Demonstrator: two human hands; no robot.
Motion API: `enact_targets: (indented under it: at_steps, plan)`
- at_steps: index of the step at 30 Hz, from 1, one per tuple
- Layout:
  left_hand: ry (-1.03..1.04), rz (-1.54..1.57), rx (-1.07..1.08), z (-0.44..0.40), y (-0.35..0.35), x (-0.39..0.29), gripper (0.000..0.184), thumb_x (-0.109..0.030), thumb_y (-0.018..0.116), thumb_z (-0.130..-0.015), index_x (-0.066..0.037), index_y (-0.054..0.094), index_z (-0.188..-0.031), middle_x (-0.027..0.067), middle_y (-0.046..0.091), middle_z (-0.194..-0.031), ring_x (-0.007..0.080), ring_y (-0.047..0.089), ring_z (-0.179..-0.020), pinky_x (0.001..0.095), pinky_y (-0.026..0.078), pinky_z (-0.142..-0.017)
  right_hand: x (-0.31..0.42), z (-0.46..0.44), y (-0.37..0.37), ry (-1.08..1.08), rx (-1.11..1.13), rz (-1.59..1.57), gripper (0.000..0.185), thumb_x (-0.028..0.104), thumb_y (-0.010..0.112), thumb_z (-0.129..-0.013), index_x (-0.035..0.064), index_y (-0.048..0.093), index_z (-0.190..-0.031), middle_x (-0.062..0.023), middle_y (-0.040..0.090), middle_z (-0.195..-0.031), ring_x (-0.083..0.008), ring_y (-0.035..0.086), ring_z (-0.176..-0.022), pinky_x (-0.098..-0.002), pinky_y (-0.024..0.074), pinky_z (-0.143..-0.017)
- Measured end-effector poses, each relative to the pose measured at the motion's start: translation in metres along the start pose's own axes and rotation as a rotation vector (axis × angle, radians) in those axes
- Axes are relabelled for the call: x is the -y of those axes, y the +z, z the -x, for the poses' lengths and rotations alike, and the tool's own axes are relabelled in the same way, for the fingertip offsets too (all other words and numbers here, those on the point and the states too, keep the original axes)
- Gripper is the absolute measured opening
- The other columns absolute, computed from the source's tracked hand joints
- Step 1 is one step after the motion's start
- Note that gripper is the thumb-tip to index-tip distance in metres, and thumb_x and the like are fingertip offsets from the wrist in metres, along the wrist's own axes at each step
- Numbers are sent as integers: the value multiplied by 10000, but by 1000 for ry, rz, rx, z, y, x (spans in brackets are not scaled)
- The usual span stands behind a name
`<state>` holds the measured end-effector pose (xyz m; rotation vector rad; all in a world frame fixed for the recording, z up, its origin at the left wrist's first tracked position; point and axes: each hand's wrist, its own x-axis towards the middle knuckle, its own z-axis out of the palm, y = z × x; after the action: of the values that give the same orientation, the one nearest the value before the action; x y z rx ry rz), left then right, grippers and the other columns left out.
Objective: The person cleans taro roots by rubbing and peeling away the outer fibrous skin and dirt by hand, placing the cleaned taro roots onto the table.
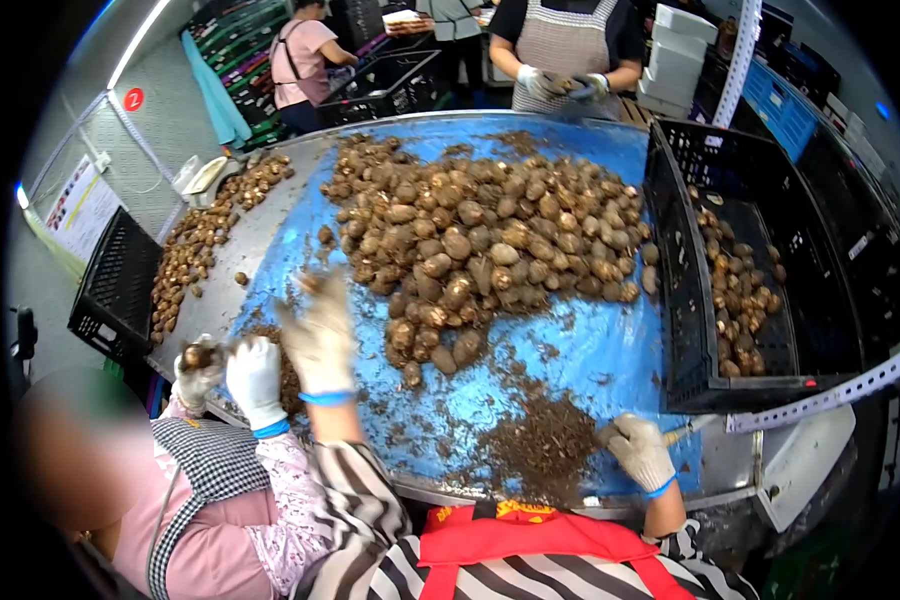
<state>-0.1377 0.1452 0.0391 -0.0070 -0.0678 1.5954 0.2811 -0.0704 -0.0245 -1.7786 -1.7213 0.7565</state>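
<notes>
A large heap of brown, rough-skinned taro roots (pixel 500 235) lies on the blue sheet (pixel 610 350). My left hand (pixel 322 345), in a whitish glove with a blue cuff, is over the sheet left of the heap. Its fingers are smeared by motion, so whether it holds anything is unclear. My right hand (pixel 638 452), gloved too, is at the near right, its fingers curled. Something dark shows at its fingertips, too small to name. Beside this hand a pale stick-like piece (pixel 685 430) juts toward the table edge. Loose dirt and root scraps (pixel 542 445) lie left of it.
A black crate (pixel 685 365) with taro roots inside stands on the right. Smaller roots (pixel 195 240) line the table's left side by another black crate (pixel 115 285). A co-worker's gloved hands (pixel 255 375) are close on my left; another person (pixel 565 60) stands opposite.
</notes>
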Motion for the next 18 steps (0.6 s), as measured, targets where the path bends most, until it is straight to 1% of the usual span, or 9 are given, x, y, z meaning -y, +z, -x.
enact_targets:
  at_steps: [3,6,7,9,10,11,12,16,18]
  plan:
    - [244,-314,133,-45,27,-68,716,-569,473,-1002,72,514,-1319,340,510,-1373,504,468,-1329,638,457,-1066,-2,-1,2,20,33,8,146,126,623,-800,-9,678,-805,-206,655,-814,-389,639,-784,-453,505,-704]
    - [155,-671,306,-27,47,-25,327,-259,605,-998,21,687,-1146,268,668,-1191,358,634,-1191,539,514,-1040,10,-4,11,88,29,-140,180,138,627,-825,7,723,-902,-211,688,-887,-376,664,-840,-436,527,-753]
    - [172,-782,153,-16,43,-6,250,-190,658,-957,-8,702,-1123,220,712,-1110,306,683,-1120,485,557,-996,14,-6,14,73,27,-153,199,146,625,-834,13,729,-941,-211,693,-904,-372,668,-856,-433,529,-769]
    - [80,-1276,258,-10,0,2,330,-323,691,-929,-55,725,-1119,147,750,-1015,220,722,-1008,375,611,-835,18,-10,16,44,17,-173,243,160,623,-853,27,741,-1017,-211,702,-940,-363,677,-889,-427,534,-801]
    - [205,-1717,-22,3,-13,21,298,-313,656,-942,-63,735,-1083,135,754,-991,203,724,-983,355,600,-827,19,-12,16,61,49,-148,252,167,622,-858,31,740,-1034,-208,702,-938,-363,675,-893,-429,532,-806]
    - [248,-1999,-219,12,-7,52,280,-292,673,-923,-45,741,-1035,126,740,-1089,221,705,-1053,366,574,-906,20,-14,14,77,83,-121,261,174,621,-864,36,739,-1051,-206,702,-935,-364,674,-896,-431,530,-811]
    - [69,-1786,-292,4,-28,61,301,-284,717,-885,-46,744,-1068,167,665,-1285,269,642,-1191,401,511,-1024,20,-16,13,92,116,-92,270,181,620,-870,40,737,-1067,-203,701,-933,-364,673,-899,-433,528,-816]
    - [359,-2595,88,-8,-67,93,481,-307,765,-803,-83,702,-1225,251,513,-1455,413,474,-1360,466,392,-1140,23,-17,6,84,167,-16,270,184,625,-866,37,739,-1062,-211,701,-931,-368,674,-898,-432,529,-817]
    - [356,-2713,147,-17,-78,106,545,-345,791,-754,-90,701,-1226,255,450,-1505,448,418,-1380,468,326,-1172,19,-15,10,27,141,3,273,177,634,-861,14,738,-1053,-228,700,-915,-376,680,-872,-427,530,-794]
